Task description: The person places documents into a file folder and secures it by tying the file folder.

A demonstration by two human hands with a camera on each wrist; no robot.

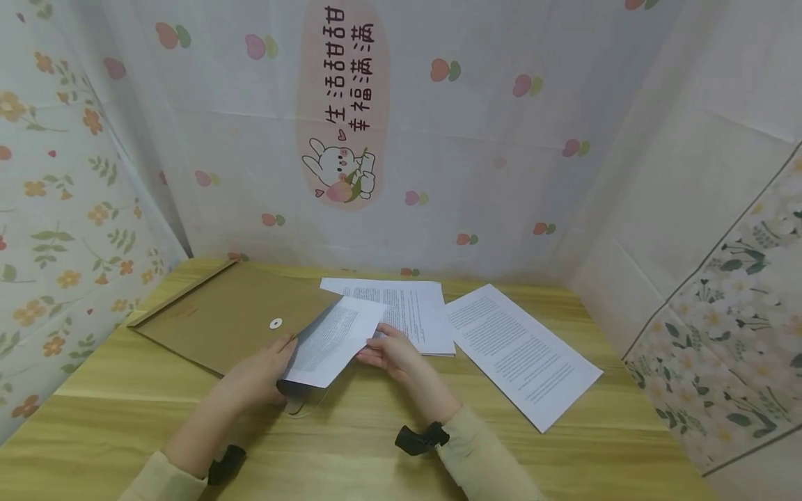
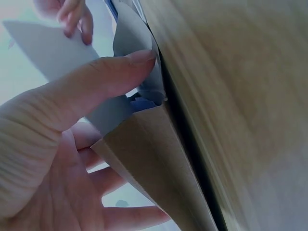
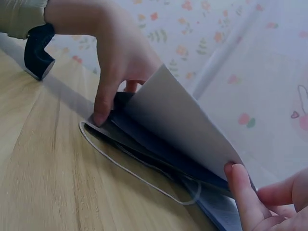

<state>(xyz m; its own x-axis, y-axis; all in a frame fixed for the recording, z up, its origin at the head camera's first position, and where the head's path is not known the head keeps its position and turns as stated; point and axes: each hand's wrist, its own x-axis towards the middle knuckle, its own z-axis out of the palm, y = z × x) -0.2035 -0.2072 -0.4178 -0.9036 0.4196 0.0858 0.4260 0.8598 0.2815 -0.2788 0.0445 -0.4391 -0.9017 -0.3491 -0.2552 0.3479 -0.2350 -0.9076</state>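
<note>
A brown paper document envelope [image 1: 241, 303] with a white round button lies at the left of the table, its open end toward me. My left hand [image 1: 255, 379] grips that end; in the left wrist view its thumb [image 2: 110, 79] presses on the flap side and the other fingers lie behind the envelope's edge. A printed white sheet [image 1: 332, 341] stands tilted at the mouth, its inner end hidden by the envelope. My right hand [image 1: 397, 355] pinches the sheet's near right edge between thumb and fingers. A thin white string [image 3: 139, 179] loops from the envelope over the wood.
Behind the right hand lies a small stack of printed pages [image 1: 407, 313]. Another printed page [image 1: 526, 355] lies slanted to its right. The wood-grain table [image 1: 376, 445] is bordered by patterned cloth curtains [image 1: 501, 174] at the back and sides.
</note>
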